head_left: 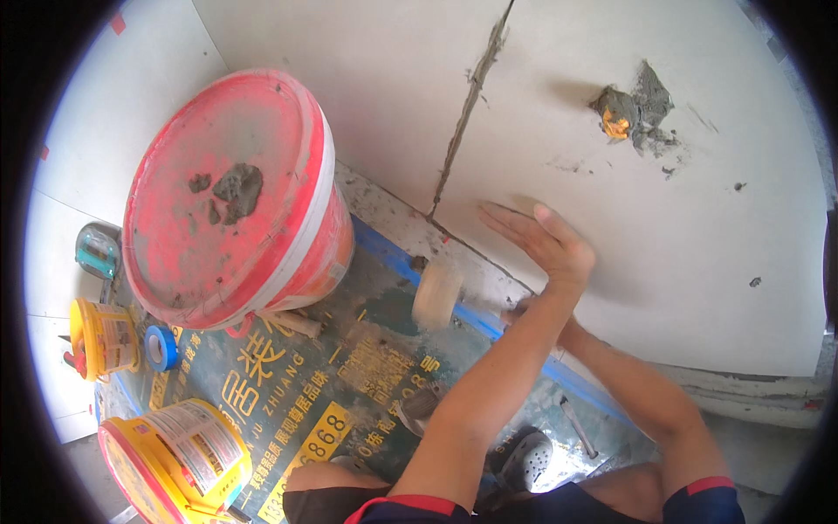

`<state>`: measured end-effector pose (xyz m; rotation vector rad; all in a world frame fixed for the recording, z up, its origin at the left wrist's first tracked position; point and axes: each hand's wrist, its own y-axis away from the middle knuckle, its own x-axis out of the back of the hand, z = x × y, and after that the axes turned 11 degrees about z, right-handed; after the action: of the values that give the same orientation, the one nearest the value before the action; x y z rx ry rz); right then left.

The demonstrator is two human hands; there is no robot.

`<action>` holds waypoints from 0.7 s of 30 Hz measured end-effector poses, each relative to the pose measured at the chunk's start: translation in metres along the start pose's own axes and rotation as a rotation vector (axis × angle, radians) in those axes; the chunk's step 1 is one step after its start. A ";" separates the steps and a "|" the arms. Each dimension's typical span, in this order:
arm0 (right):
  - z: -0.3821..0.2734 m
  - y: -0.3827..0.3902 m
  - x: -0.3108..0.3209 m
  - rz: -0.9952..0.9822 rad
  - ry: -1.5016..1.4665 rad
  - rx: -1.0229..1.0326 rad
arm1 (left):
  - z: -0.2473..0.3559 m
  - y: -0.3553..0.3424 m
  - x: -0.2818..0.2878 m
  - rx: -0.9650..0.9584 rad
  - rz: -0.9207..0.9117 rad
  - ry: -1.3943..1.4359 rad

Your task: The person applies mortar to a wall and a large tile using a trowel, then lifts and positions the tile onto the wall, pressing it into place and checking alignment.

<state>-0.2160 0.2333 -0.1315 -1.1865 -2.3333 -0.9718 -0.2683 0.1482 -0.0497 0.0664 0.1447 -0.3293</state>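
My left hand (550, 243) lies flat against a large pale wall tile (698, 253), fingers stretched out toward its lower left corner. Below it, my right hand (522, 311) is closed low by the tile's bottom edge, partly hidden by my left forearm. A pale, blunt mallet head (437, 297), smeared by motion, is just left of this fist; its handle can hardly be made out. Grey mortar fills the upright joint (467, 113) left of the tile. A lump of mortar (642, 109) with an orange patch sticks to the tile's upper part.
A big red lidded bucket (236, 192) with mortar crumbs stands left. Beyond it are a teal tool (96, 251), a small yellow bucket (106, 339), blue tape (161, 348) and a yellow tub (188, 454). A brush (578, 426) lies by my shoe (526, 458) on green floor sheeting (384, 310).
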 end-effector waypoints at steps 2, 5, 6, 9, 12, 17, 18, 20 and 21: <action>0.007 0.000 -0.005 -0.024 -0.309 -0.385 | -0.002 0.001 0.001 0.026 -0.033 -0.018; -0.016 0.028 -0.032 0.121 0.318 0.597 | -0.008 -0.007 0.003 -0.002 0.003 -0.033; -0.007 0.016 -0.025 0.134 0.323 0.589 | -0.008 -0.003 -0.002 -0.015 0.006 -0.013; 0.002 -0.005 -0.012 0.127 -0.099 -0.094 | -0.018 0.002 -0.006 -0.186 -0.021 -0.597; -0.024 0.028 -0.022 0.039 0.332 0.408 | -0.002 -0.003 0.002 -0.017 -0.022 -0.038; -0.010 0.008 -0.017 0.121 0.160 0.014 | 0.003 0.001 -0.002 -0.013 0.012 0.014; -0.010 0.019 -0.026 0.102 0.158 0.031 | 0.000 -0.005 0.002 -0.028 0.044 0.014; 0.009 0.026 -0.029 0.133 0.200 0.260 | -0.008 -0.003 -0.002 -0.023 0.013 0.014; 0.007 0.017 -0.033 0.073 0.129 0.308 | -0.004 -0.011 0.007 -0.059 0.035 -0.033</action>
<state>-0.1831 0.2262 -0.1478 -1.0444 -2.2218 -0.6157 -0.2659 0.1357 -0.0554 0.0051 0.1205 -0.2905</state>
